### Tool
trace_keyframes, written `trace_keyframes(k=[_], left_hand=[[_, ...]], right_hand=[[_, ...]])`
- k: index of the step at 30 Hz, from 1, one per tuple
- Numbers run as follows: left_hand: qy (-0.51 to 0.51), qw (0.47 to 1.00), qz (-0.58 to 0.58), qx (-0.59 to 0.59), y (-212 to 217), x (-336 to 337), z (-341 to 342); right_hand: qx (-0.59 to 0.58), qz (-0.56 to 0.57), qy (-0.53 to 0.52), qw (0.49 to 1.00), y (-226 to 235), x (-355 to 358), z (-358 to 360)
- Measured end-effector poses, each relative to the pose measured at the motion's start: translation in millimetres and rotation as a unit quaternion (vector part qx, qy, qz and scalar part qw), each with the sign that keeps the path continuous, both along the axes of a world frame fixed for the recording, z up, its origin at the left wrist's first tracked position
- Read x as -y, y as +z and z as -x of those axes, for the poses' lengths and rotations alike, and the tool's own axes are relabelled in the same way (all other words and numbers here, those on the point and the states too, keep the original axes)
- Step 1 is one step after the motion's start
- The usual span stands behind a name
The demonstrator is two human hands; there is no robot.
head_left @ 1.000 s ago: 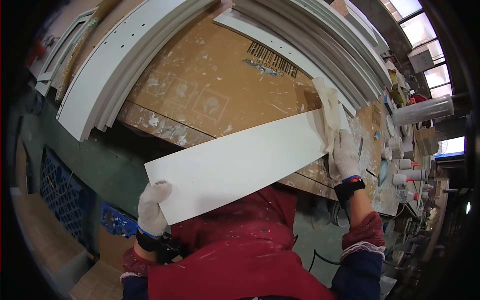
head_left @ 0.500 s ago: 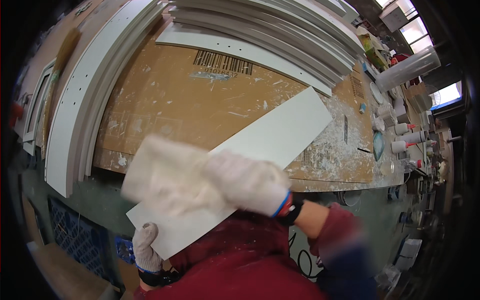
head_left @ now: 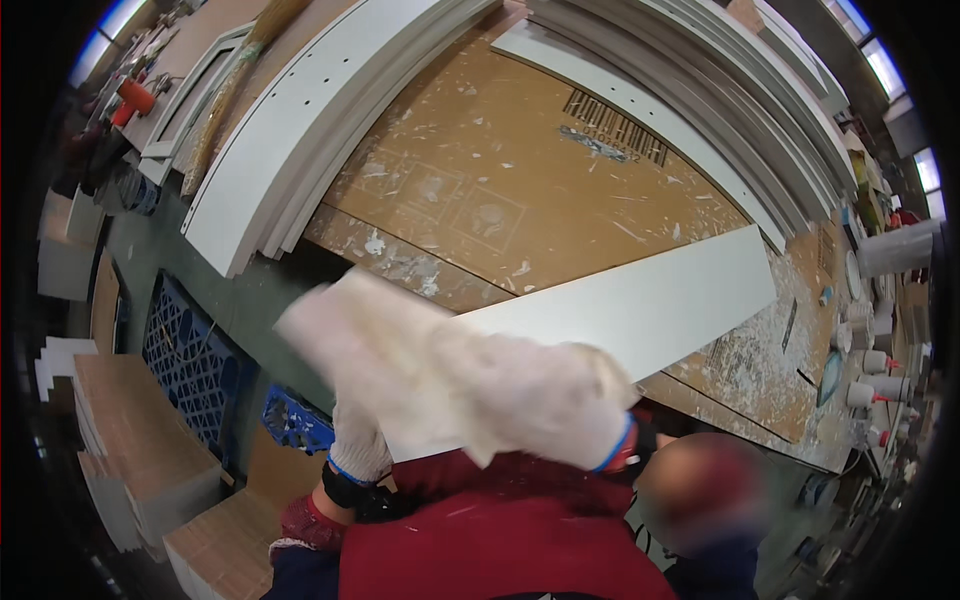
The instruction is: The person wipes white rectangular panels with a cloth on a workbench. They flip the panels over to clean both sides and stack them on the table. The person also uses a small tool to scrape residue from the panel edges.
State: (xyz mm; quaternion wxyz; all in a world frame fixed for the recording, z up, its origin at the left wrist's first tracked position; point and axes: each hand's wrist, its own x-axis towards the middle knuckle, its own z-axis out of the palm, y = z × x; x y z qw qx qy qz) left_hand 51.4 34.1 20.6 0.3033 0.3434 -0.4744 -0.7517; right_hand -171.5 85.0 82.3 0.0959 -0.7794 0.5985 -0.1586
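Note:
My right hand (head_left: 555,395), in a pale knitted glove, is closed on a cream cloth (head_left: 390,350), which is smeared by motion. The cloth lies across the near-left part of a long white board (head_left: 640,300). This board slants from my waist up to the right, its far part resting on the cardboard-covered table (head_left: 480,190). At the board's near-left end my gloved left hand (head_left: 360,440) grips it; the cloth hides most of those fingers.
White drilled boards (head_left: 290,110) are stacked at the left, and more grey-white boards (head_left: 700,90) at the back right. A straw broom (head_left: 235,90) lies beyond the left stack. Blue plastic crates (head_left: 190,350) and brown-topped stacks (head_left: 150,430) stand at lower left. Bottles (head_left: 875,362) line the right.
My right hand has swept the cloth along the board, and the cloth now covers my left fingers. The view has turned left, so the whole scene sits further right and tilted.

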Motion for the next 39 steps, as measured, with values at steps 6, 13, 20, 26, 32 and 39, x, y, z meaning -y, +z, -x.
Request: trace_keyframes(k=[6, 13, 20, 26, 32, 39], left_hand=[[0.124, 0.925, -0.313, -0.178, 9.8, -15.1, -7.7], [0.117, 0.954, -0.265, -0.078, 3.0, -13.1, -10.0], [0.143, 0.983, -0.11, -0.013, 0.4, 12.7, -75.5], [0.178, 0.979, -0.099, 0.011, -7.8, 26.1, -136.1], [0.177, 0.978, -0.071, 0.087, 15.9, 27.8, -116.3], [0.242, 0.934, -0.129, 0.229, 33.3, 17.7, -96.7]], right_hand=[[-0.035, 0.018, 0.007, 0.999, -2.0, 0.3, 8.9], [-0.065, -0.067, -0.466, 0.88, -13.5, -67.8, 214.5], [-0.117, -0.105, -0.607, 0.779, -22.7, -148.0, 328.1], [-0.009, 0.064, -0.576, 0.815, -1.5, -131.3, 279.5], [-0.093, 0.027, -0.264, 0.96, 2.5, -89.6, 166.8], [-0.024, -0.072, -0.491, 0.868, -15.6, -125.3, 275.6]])
